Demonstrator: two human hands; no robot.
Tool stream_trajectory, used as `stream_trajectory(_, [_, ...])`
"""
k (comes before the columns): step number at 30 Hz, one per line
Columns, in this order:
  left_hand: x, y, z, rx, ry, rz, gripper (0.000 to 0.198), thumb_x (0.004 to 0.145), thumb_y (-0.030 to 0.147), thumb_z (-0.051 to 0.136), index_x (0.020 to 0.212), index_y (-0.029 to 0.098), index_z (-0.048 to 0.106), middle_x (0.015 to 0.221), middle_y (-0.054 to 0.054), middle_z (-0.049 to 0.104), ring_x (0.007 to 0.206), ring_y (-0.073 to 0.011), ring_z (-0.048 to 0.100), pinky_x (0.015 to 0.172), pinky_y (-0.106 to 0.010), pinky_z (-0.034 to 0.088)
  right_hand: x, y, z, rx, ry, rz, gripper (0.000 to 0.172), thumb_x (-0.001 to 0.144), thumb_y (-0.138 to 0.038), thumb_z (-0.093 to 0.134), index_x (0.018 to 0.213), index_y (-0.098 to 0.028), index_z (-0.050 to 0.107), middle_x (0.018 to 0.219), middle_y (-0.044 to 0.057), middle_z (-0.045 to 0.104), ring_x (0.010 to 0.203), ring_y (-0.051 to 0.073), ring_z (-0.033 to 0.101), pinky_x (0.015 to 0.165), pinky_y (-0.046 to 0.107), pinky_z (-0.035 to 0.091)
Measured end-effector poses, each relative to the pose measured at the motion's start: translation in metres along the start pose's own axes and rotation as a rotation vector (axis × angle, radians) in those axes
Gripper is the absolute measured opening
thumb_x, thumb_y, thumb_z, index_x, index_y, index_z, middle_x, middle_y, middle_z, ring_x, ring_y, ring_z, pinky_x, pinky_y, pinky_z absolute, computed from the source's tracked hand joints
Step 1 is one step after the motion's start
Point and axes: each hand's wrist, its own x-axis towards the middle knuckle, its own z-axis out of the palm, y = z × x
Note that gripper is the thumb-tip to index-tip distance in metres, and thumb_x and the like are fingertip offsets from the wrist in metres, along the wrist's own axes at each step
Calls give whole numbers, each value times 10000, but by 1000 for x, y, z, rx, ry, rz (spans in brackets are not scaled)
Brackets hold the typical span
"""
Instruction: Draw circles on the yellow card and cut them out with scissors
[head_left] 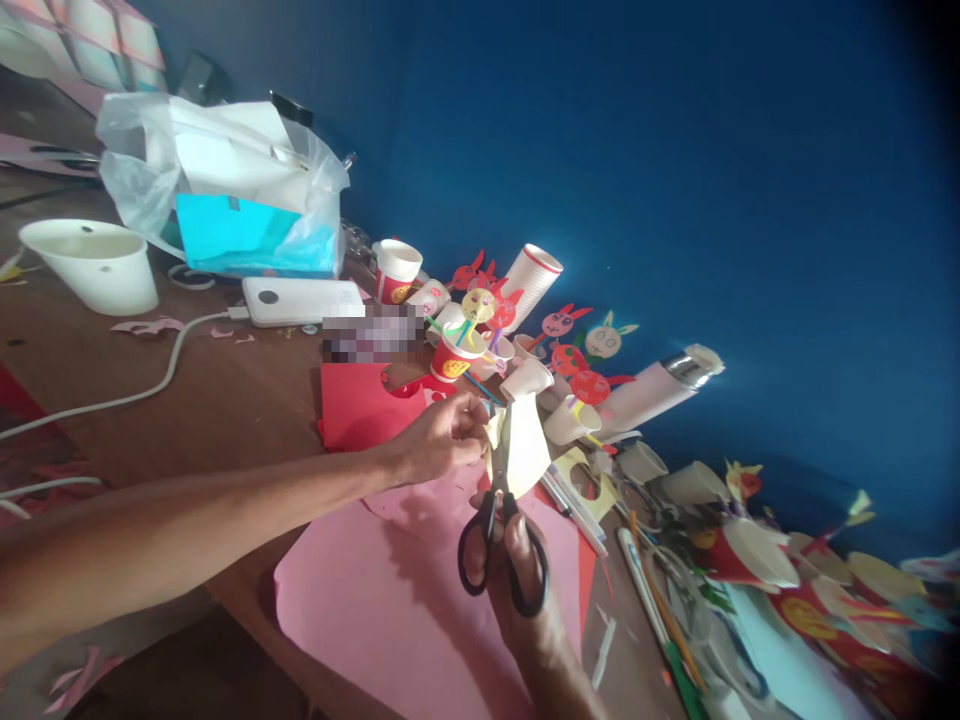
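My right hand (517, 580) has its fingers through the loops of black-handled scissors (501, 470). The blades are apart and point away from me, at the pale yellow paper (529, 445). My left hand (450, 440) reaches in from the left, fingers pinched at the left edge of that paper, beside the blade tips. Under both hands lies a large pink sheet (360, 610). Red paper (367, 405) with a round cut-out rests just beyond my left wrist.
Paper cups (454, 355) with paper rabbit faces (604, 340) stand along the blue wall, near a thermos (660, 385). Markers (577, 515) and a yellow cut-out scrap (585, 480) lie to the right. A white power bank (300, 300) with a cable sits at left, before a plastic bag (142, 150).
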Motion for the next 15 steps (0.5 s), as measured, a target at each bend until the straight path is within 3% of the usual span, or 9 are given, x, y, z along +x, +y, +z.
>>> stream_trajectory(4, [2,2,-4,56,-43,-2,98,628,110,529,697,161,483,650,20,550,614,-102,521,608,-237,407,0,1,-5,-40,-13,22,391,882,-515,455,995,-149,537,550,-31,489,468,104,428,465,246,286])
stream_trajectory(9, [-2,12,-5,122,-23,-94,123,608,135,502,724,147,543,636,18,523,608,-108,507,599,-238,413,1,5,-8,-53,-2,-4,358,889,-478,470,1009,-148,539,537,-37,493,470,95,415,478,239,290])
stream_trajectory(15, [-6,21,-3,164,39,-175,277,705,412,576,798,152,588,780,-21,564,758,-159,540,641,-267,455,4,3,-4,-136,15,10,416,847,-541,486,953,-143,545,503,-34,511,441,98,417,454,228,312])
